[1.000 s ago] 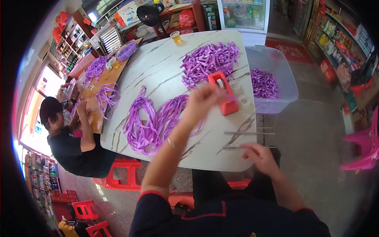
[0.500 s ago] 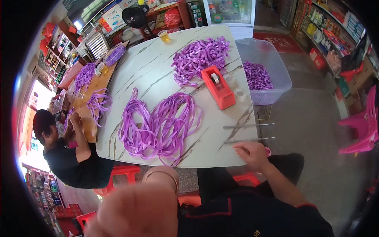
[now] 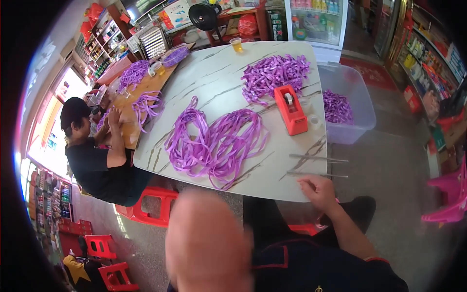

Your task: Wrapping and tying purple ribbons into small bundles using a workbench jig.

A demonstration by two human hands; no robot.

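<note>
My right hand (image 3: 318,193) rests at the table's near right edge, its fingers curled closed with nothing seen in them. Just beyond it, two thin metal rods (image 3: 318,157) jut over the right edge. My left hand (image 3: 208,238) is raised close to the camera, large and smeared by motion; its fingers cannot be made out. On the marbled white table (image 3: 194,73) lie two looped bundles of purple ribbon (image 3: 233,141). Farther back are a heap of short purple ribbon pieces (image 3: 275,75) and a red tape dispenser (image 3: 292,112) holding a roll of tape.
A clear plastic bin (image 3: 357,131) with purple pieces stands off the table's right side. A cup of yellow liquid (image 3: 236,45) sits at the far edge. To the left, a person (image 3: 92,141) works with purple ribbon at a wooden table (image 3: 130,138). Red stools (image 3: 154,207) stand below.
The view has swung left, so the table sits farther right in the picture. My left hand has risen in front of the camera. The person's hands at left have come up together.
</note>
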